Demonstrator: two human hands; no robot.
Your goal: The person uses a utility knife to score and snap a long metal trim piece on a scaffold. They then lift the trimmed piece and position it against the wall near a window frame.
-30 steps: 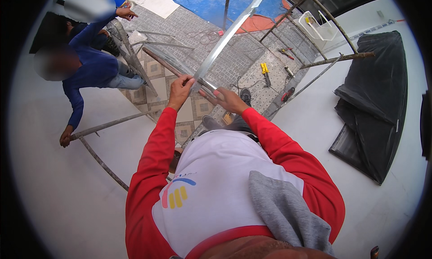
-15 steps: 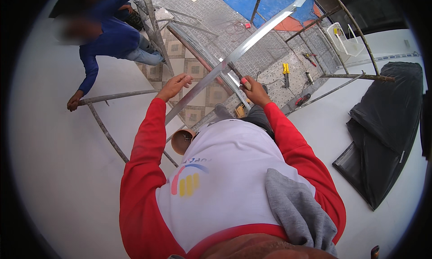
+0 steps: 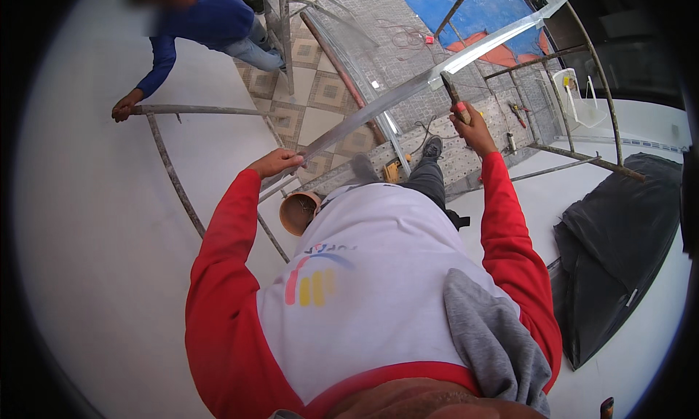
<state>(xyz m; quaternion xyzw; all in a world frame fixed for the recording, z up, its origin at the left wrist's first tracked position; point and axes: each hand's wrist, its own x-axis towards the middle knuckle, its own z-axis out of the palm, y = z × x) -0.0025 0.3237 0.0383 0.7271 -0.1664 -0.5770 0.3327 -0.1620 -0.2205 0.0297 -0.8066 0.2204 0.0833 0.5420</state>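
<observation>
Here a long pale metal strip [image 3: 408,91] is held slanting from lower left up to the upper right, out over the tiled floor [image 3: 328,91] far below. Its lower end is gripped by the left hand [image 3: 277,162], fingers closed around it. A hand tool [image 3: 453,99] with a dark head and a reddish grip is clasped in the right hand [image 3: 475,128], fingers wrapped shut on the handle; the tool head is set against the strip near its middle. Both arms are clothed in red sleeves [image 3: 218,251], and a white shirt [image 3: 364,273] with a grey cloth [image 3: 488,339] at the waist is seen below. A brown pipe end [image 3: 298,211] is seen just beside the left elbow, below the strip. Rusty scaffold tubes [image 3: 171,164] are seen to the left; one is held by a second person in a blue top [image 3: 204,18] at the upper left, whose hand [image 3: 125,107] is rested on the tube. A black sheet [image 3: 619,259] is laid on the pale surface to the right. A white plastic container [image 3: 579,99] and small tools [image 3: 517,117] are seen on the floor below at the upper right
</observation>
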